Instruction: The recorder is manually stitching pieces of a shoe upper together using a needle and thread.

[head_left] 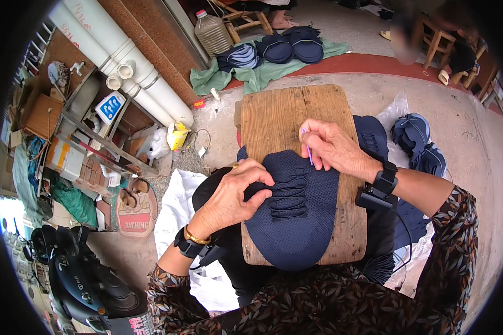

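Note:
A dark navy knitted shoe upper lies flat on a wooden board, with its rounded end toward me. Dark shoelace runs across its middle in several rows. My left hand is at the left edge of these rows, thumb and forefinger curled together on the lace; their exact grip is hard to see. At the upper right of the lacing, my right hand pinches a thin purple tool that points down at the upper. The tool's tip is too small to make out.
Stacked navy shoe uppers lie at the right, others on green cloth at the back. White cloth hangs at my left. White pipes, a cluttered shelf and a scooter stand left. People sit on stools behind.

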Motion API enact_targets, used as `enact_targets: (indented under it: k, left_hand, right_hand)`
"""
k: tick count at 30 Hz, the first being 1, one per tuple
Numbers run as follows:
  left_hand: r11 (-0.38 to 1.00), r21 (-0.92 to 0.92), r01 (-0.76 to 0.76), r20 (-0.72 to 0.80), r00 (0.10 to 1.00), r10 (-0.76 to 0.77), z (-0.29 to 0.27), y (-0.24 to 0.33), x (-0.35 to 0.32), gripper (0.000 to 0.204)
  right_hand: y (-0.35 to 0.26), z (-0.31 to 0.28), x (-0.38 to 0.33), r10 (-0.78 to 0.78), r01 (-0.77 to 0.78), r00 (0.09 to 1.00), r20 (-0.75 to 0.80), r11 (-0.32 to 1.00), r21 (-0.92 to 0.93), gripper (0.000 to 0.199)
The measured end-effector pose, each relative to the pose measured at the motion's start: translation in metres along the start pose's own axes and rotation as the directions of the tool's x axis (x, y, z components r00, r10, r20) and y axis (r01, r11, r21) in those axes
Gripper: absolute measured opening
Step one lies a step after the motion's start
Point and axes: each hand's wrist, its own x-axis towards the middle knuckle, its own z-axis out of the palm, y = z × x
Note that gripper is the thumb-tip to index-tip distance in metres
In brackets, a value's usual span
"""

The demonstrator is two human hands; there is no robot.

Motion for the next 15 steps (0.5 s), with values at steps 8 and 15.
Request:
enact_targets:
  k: [8, 15]
  left_hand:
    - [0.993, 0.109, -0.044, 0.083, 0.996, 0.035, -0.0023, 0.0011, 0.0017, 0.015]
    - [0.978, 0.205, -0.033, 0.127, 0.992, 0.007, -0.0027, 0.0024, -0.0052, 0.018]
  right_hand:
    - [0.0005, -0.0028, -0.0001, 0.009, -0.009, 0.999, 0.039, 1.0, 0.006, 0.019]
    - [0.0001, -0.0003, 0.0016, 0.031, -0.031, 1.0, -0.004, 0.999, -0.012, 0.02]
